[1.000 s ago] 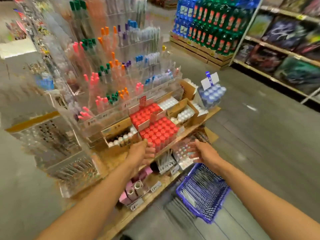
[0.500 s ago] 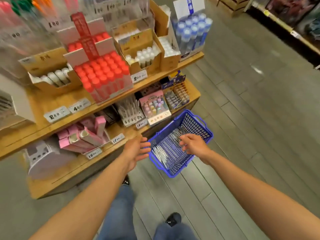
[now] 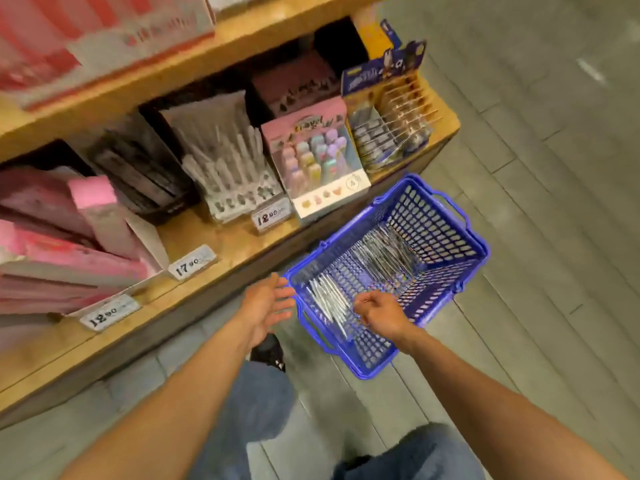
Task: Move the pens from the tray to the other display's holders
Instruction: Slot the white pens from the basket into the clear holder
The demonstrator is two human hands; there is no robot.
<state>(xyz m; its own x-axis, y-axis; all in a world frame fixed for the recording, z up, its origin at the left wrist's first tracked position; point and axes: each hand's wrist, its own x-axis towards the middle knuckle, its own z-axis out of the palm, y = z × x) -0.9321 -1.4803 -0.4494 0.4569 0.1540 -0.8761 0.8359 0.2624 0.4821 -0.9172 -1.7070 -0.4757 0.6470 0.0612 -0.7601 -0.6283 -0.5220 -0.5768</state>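
Observation:
A blue plastic basket (image 3: 446,237) stands on the floor beside the low wooden shelf. Inside it lie two bunches of clear, silvery pens, one near its front corner (image 3: 327,299) and one further back (image 3: 384,254). My right hand (image 3: 379,311) hovers inside the basket just right of the front bunch, knuckles up and fingers curled down; whether it grips any pens is hidden. My left hand (image 3: 266,304) is spread with relaxed fingers at the basket's near left corner, holding nothing.
The lower shelf (image 3: 221,244) carries pink boxes (image 3: 90,209), a box of white pens (image 3: 225,168), a pastel display box (image 3: 318,161) and a clip display (image 3: 388,129). Price tags (image 3: 192,261) line its edge. My jeans and a black shoe (image 3: 268,351) are below.
The view has dropped from the tall pen display to the lower shelf and basket. Both hands came down; the right hand moved into the basket and its fingers curled.

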